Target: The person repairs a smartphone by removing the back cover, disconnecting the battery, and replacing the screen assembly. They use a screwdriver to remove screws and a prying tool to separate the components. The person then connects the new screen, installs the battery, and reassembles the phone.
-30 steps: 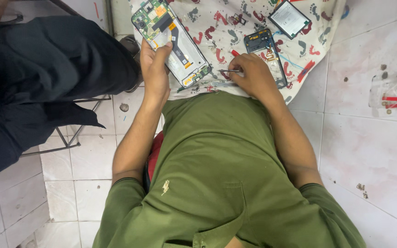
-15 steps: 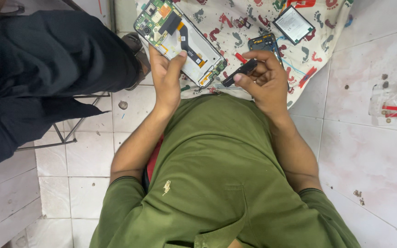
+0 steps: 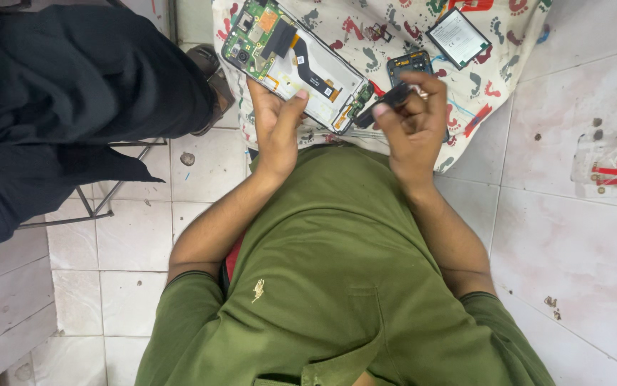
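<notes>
- Up at the far edge, the left hand grips the opened rectangular smartphone with green circuit boards and black ribbon cable, thumb pressed on it.
- Right hand pinches a small black plastic piece beside the phone's near-right corner.
- Both lie over a creased footprint-patterned cloth; a flat grey battery lies far right.

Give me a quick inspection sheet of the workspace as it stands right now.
Surface: patterned cloth spread over white floor tiles.
Job's things: opened phone, circuit boards exposed; small black part.
Clutter: flat battery; dark phone piece; clear plastic bag.
Grippers: left hand holds the opened phone; right hand pinches the small black part.
Cables: black flex ribbon inside the phone.
Surroundings: another person in dark clothing.
</notes>
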